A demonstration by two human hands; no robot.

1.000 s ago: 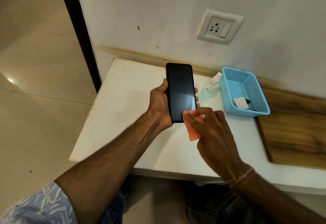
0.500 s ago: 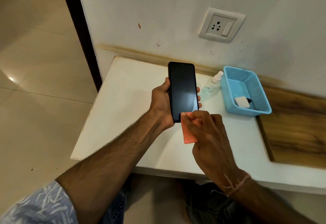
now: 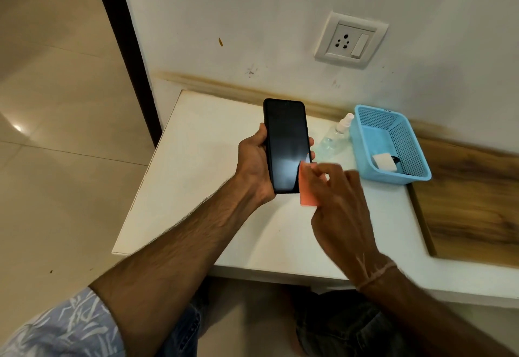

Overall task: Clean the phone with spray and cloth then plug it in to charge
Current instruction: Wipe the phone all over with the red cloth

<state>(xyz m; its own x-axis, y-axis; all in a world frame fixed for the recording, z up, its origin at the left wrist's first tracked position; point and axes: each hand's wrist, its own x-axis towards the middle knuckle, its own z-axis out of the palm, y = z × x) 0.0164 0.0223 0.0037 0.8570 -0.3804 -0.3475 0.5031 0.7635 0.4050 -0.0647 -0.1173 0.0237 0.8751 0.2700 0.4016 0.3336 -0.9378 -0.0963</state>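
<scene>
Head view: phone is gripped by left hand, cloth pinched by right hand at screen's lower right edge; flat, overlapping strokes are advised.

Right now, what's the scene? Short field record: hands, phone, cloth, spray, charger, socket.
left hand: grips phone above table, screen up
right hand: pinches orange cloth at screen's lower right edge
phone: screen dark, no cable seen
spray bottle: on table, left of basket
charger: white, inside blue basket
socket: on wall, nothing plugged in
stage: wiping, charging not begun
</scene>
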